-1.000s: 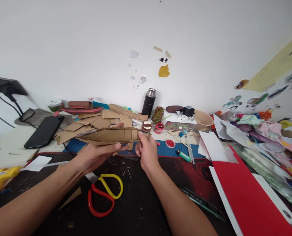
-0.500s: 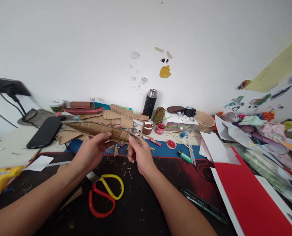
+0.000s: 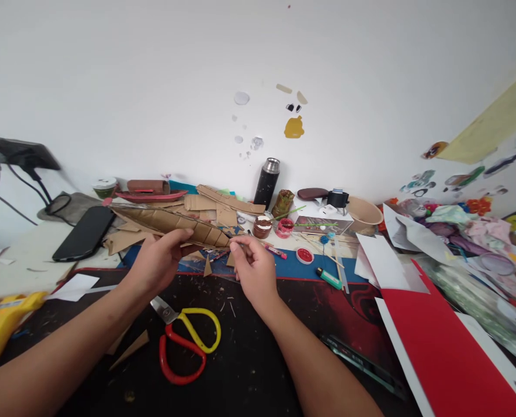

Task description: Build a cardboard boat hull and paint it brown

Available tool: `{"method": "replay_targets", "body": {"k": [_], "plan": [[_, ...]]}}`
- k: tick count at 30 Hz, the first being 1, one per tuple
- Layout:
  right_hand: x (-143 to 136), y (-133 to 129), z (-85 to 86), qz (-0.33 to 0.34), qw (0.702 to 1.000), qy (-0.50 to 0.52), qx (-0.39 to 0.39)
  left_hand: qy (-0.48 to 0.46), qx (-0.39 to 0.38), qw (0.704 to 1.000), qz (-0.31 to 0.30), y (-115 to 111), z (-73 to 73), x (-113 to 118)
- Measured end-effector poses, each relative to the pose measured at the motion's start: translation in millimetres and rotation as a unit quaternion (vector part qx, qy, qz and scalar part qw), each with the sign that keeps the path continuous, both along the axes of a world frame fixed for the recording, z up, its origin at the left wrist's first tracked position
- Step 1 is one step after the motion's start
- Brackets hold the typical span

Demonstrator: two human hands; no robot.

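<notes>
A long cardboard boat hull [image 3: 171, 222], pointed at its ends and creased across the inside, is held above the desk. My left hand [image 3: 164, 258] grips its near side, thumb over the edge and fingers underneath. The tip at the right end is pinched between thumb and fingers of my right hand [image 3: 254, 263]. Below my hands lie scissors [image 3: 197, 330] with one yellow and one red handle, their blades partly spread. Cardboard offcuts [image 3: 130, 349] lie left of the scissors, and small scraps are scattered on the dark mat [image 3: 249, 359].
A yellow glue gun [image 3: 10, 324] and a black phone [image 3: 84, 233] are at left. Along the wall stand a red model boat [image 3: 151, 196], a black thermos [image 3: 267, 182] and open paint jars [image 3: 284, 227]. Red card [image 3: 449, 347] and a green lighter [image 3: 328, 278] lie at right.
My right hand has shifted slightly right to the hull's tip, its fingers now drawn into a pinch there. My left hand keeps its hold. The view has moved slightly.
</notes>
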State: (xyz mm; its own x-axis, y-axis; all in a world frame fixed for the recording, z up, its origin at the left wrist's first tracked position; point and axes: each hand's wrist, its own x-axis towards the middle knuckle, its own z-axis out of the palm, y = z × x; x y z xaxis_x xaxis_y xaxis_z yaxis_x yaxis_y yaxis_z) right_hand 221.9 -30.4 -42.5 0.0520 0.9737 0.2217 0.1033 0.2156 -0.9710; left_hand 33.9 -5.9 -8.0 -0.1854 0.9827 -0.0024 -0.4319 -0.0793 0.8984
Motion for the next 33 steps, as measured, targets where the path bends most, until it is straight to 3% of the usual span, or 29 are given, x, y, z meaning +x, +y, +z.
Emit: {"method": "replay_targets", "body": {"k": [8,18,33], "plan": [[4.6,3.0,-2.2,-0.011,0.996,-0.087,0.017,0.019,0.001,1.0,-0.011,2.1,-9.9,-5.5],[7.4,5.7,0.7,-0.002,0.996,-0.087,0.003,0.024,0.002,0.998,-0.049,0.7,-3.3,-4.4],[6.9,8.6,-2.1,0.032,0.995,-0.08,-0.05,0.046,-0.003,0.997,-0.065,1.2,-6.6,-7.6]]}}
